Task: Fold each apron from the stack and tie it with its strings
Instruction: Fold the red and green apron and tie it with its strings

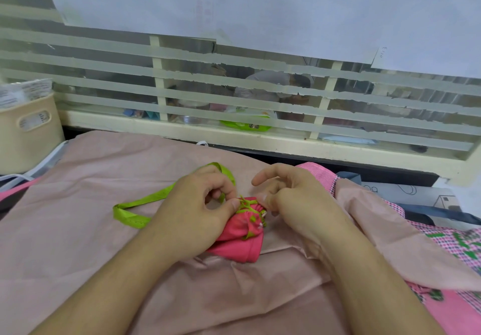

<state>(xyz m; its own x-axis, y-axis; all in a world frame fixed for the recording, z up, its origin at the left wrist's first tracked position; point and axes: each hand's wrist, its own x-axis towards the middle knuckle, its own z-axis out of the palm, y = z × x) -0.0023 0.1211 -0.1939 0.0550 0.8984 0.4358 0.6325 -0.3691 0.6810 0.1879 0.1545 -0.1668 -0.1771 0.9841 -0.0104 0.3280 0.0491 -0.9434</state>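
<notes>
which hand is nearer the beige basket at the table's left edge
Left. The left hand pinches the green string on the basket's side of the pink bundle; the right hand is beyond it.

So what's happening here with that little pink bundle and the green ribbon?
A person is tying up a folded pink apron with its own green strings. The left hand pinches the string at the knot on top of the bundle, and the right hand works the same knot from the other side. A long loop of string trails off to the left over the pale pink cloth. More aprons lie on the right.
</notes>
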